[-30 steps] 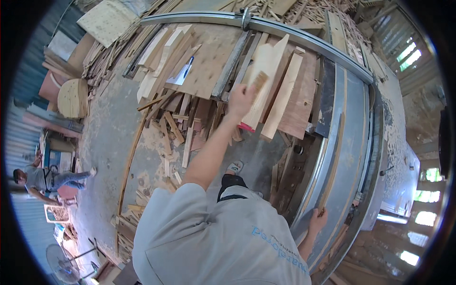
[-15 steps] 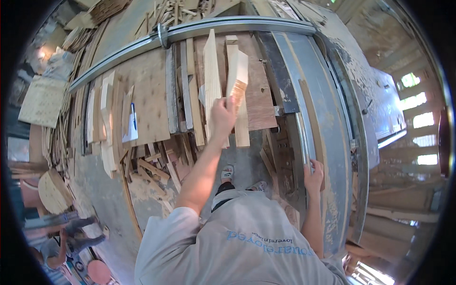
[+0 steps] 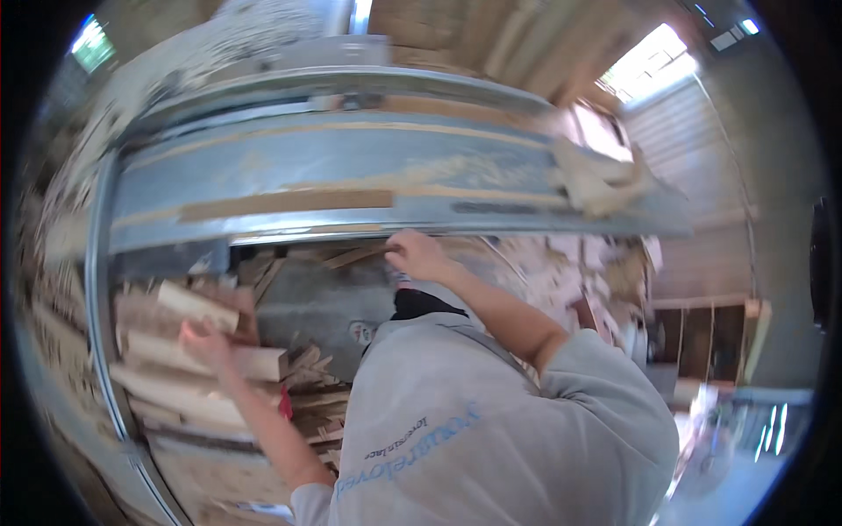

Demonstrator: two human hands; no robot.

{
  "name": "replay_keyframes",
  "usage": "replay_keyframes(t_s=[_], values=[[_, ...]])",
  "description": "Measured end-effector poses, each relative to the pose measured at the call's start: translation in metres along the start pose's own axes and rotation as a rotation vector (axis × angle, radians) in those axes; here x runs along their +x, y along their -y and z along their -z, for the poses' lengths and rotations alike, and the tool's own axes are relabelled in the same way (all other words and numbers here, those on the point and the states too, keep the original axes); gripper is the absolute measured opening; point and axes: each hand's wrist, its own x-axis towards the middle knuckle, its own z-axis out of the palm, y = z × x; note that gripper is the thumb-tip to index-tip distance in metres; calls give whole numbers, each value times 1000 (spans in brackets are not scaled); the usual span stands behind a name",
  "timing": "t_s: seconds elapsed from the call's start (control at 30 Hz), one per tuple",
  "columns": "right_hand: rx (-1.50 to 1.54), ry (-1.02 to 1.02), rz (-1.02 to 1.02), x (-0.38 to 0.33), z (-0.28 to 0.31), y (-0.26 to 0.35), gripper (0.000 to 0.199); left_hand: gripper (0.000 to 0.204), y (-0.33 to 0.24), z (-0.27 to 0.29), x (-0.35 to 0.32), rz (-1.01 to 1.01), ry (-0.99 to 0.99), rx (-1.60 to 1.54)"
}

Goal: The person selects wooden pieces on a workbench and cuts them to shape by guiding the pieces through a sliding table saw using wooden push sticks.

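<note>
Head view is showing the left hand (image 3: 203, 337) pressing its spread fingers flat on a short wooden offcut (image 3: 197, 307) lying atop stacked boards (image 3: 175, 390), while the right hand (image 3: 419, 254) is curling closed on a thin wood strip (image 3: 355, 255) beneath the long grey metal saw table (image 3: 351, 167).

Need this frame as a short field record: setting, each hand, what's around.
setting: wood workshop, view motion-blurred
left hand: on a pale wooden offcut in a stack of boards; grip unclear
right hand: at the lower edge of a long grey metal beam; grasp not clear
on beam: thin wooden strip, sawdust
floor: wood scraps on grey concrete
far right: wooden shelf unit
</note>
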Motion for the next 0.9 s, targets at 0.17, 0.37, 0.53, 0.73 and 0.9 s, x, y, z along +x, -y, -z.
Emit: replay_keyframes(t_s=[0.17,0.37,0.53,0.73,0.9], values=[[20,-129,-167,-81,19,-62,28,74,-53,-61,61,0,343,471],[-39,-323,-268,-145,70,-137,27,63,68,-105,100,-69,527,915],[-155,-680,-475,-184,188,-205,28,57,16,-92,50,-113,150,744],[-351,-1109,-500,-219,310,-342,27,53,-122,-67,-6,-15,59,207],[527,-1347,-840,-219,413,-444,41,35,-317,-119,-131,-113,289,-429]])
